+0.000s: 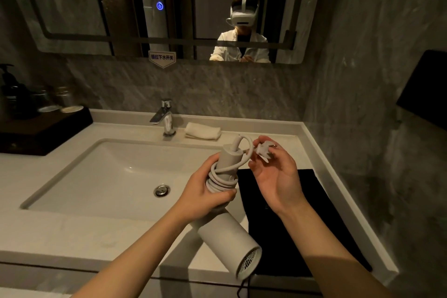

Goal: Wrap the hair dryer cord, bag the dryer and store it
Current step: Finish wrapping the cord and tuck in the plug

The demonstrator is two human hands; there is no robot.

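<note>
Mostly wrapped, cord (plug in right hand)

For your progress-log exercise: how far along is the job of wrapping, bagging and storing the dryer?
Done: most of the cord is coiled round the hair dryer handle, gripped by the left hand. In hand: the right hand holds the plug, with a last loop loose. Left: securing the plug, bagging, probably in the black bag on the counter, and storing.

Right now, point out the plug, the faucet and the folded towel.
plug (263, 149): head view, on its white body, held at the right hand's fingertips.
faucet (166, 116): head view, on the chrome spout.
towel (202, 130): head view, on its top fold.
</note>
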